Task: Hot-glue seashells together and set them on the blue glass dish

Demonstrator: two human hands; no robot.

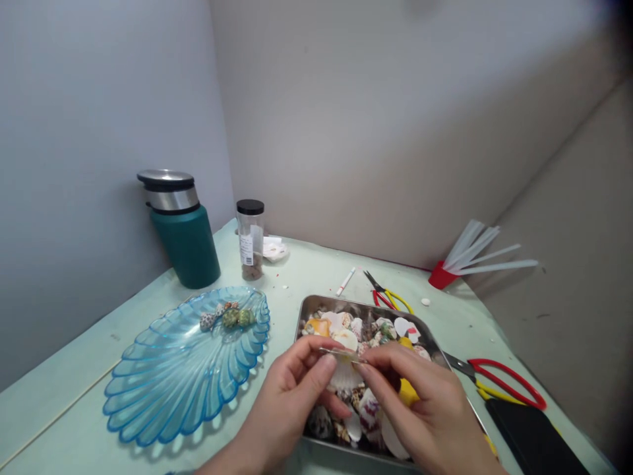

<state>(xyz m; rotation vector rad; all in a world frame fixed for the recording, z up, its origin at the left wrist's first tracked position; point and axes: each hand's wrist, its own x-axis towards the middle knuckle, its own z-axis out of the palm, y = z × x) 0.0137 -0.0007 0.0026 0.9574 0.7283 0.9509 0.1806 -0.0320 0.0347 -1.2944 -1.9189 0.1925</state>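
Silver tray (pixel 376 313) sitting beneath a thin pale strip (pixel 341 355)

Taking the strip as the centre of a clock face, with twelve pointing away from the person, the left hand (pixel 297 380) is pinching its nine o'clock end between thumb and forefinger, while the right hand (pixel 420 392) is pinching the three o'clock end in the same narrow grip. Neither hand is sitting clearly nearer: the strip is bridging the gap between them, its long axis running from nine to three and dipping slightly at the right. It is hovering over the mixed shells (pixel 370 410) in the tray. A white fan shell (pixel 345 376) is showing just towards six o'clock; whether it is touching the strip, I cannot tell

On the pale green worktop (pixel 306 270), a blue scalloped dish (pixel 178 376) is lying at nine o'clock, carrying small shells (pixel 231 318). A green flask (pixel 185 247) is standing at ten, a lidded jar (pixel 251 244) near eleven. Small scissors (pixel 380 289) are resting at one, and larger scissors (pixel 467 371) are lying at three, beside the tray
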